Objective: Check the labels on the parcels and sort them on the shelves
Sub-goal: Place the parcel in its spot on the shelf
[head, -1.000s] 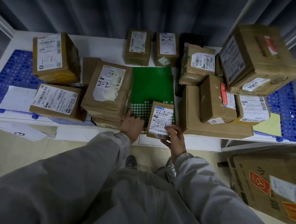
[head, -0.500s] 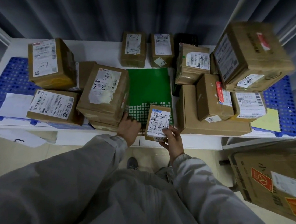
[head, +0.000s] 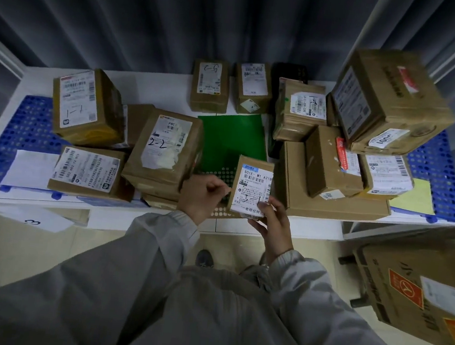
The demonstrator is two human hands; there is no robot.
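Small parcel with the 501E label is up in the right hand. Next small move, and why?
Probably tilt the small parcel a touch toward the camera and read its label. The right hand grips its lower edge, the left hand pinches its left side, and the handwritten mark near the label's bottom is partly hidden by a fingertip. It is upright over the green sheet, not yet sorted.

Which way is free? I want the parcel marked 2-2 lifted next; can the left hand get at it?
Probably yes: the left hand sits curled beside the 2-2 parcel, whose top is uncovered.
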